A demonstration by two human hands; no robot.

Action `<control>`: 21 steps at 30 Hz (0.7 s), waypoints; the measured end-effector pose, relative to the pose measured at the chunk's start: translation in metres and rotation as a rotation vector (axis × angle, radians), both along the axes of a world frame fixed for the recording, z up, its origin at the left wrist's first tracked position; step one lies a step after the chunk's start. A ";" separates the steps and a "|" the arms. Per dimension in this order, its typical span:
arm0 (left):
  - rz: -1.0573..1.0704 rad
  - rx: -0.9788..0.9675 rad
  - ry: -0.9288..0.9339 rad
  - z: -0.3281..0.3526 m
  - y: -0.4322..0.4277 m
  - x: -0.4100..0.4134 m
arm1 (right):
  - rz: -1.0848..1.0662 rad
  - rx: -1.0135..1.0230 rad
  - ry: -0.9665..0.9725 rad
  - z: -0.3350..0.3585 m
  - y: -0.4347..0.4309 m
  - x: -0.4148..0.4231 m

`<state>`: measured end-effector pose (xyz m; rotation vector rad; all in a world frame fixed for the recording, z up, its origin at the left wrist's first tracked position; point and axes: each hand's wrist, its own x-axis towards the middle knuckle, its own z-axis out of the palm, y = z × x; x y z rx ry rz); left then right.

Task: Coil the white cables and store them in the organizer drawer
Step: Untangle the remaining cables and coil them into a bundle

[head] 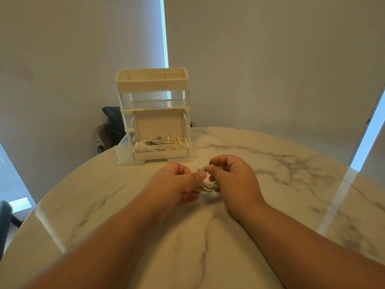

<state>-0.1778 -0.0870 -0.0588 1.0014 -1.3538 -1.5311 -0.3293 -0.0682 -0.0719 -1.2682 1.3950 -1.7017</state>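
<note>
**Both hands on one coil, drawer open beyond**

We see a small coil of white cable (206, 187) held just above the marble table (281, 205), near the middle of the view, with a hand on either side of it. The left hand (177, 182) grips the coil from nine o'clock. Its fingers are curled in toward the palm and its thumb (200, 175) lies across the top of the loops. The right hand (233, 180) takes the coil from three o'clock. Its fingers are wrapped round the far side, and its thumb and forefinger pinch the strands at the coil's twelve o'clock edge. Both hands are closed on the cable, and their thumbs nearly meet over it. We cannot tell whether the coil touches the tabletop.

From the hands, the organizer (153, 84) stands at about eleven o'clock, toward the far edge of the table. It has a cream tray on top, split into compartments, and clear tiers below. Its bottom drawer (125, 152) is pulled out toward the hands. In the drawer sits a shallow cardboard box (160, 154) with its lid (159, 125) standing upright behind it. More white cables (158, 143) lie bundled inside the box, with a few plug ends showing near its back wall.

Behind the organizer, at ten o'clock, a chair (106, 130) with dark fabric draped on it shows past the table's rim. Pale blinds (270, 59) fill the background.
</note>
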 end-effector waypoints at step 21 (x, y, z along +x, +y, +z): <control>0.061 0.037 -0.038 0.000 -0.007 0.003 | 0.176 0.183 -0.362 -0.002 -0.005 -0.001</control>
